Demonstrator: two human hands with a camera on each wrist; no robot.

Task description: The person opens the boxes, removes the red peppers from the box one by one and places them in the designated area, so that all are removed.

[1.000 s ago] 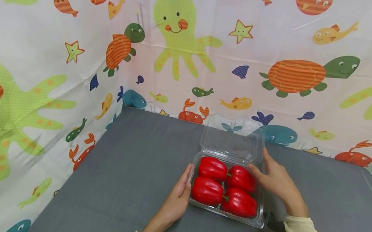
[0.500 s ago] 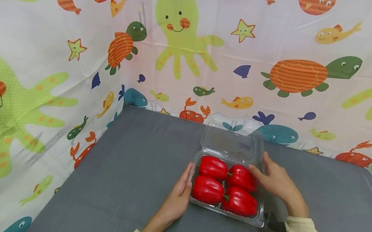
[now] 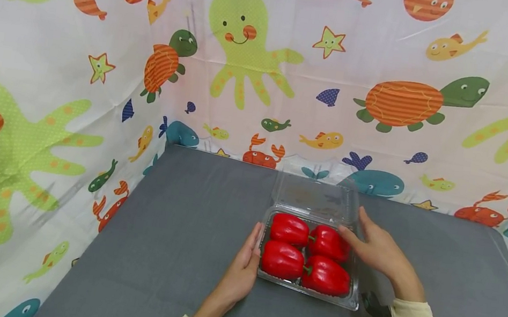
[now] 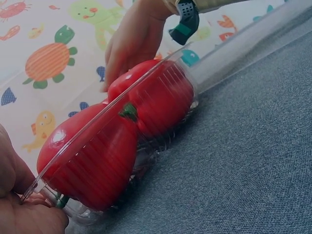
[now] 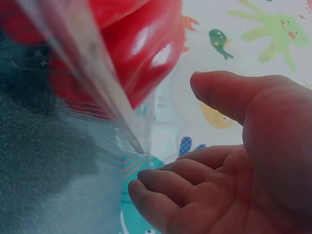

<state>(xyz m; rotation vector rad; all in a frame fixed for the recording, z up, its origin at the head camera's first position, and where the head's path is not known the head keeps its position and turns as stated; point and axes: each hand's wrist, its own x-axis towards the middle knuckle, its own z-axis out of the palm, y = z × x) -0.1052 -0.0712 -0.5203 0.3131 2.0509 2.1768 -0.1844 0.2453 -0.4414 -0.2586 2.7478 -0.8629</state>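
A clear plastic clamshell container (image 3: 308, 291) sits on the grey table with its lid (image 3: 314, 197) folded back. Several red bell peppers with green stems lie inside, among them the front left one (image 3: 282, 260) and the back right one (image 3: 327, 243). My left hand (image 3: 237, 275) grips the container's left rim; in the left wrist view thumb and fingers (image 4: 36, 214) pinch that edge. At the back right corner is my right hand (image 3: 379, 250), its thumb over the rim. The right wrist view shows that hand (image 5: 243, 165) with thumb and fingers spread apart, close beside the rim.
A grey cloth (image 3: 175, 234) covers the table. White curtain (image 3: 262, 100) printed with sea animals stands along the back and left side. The lid reaches near the back edge. A dark wrist device (image 3: 376, 307) sits at my right cuff.
Hardly anything differs. The head view shifts slightly, while both hands, the container and the peppers keep their places.
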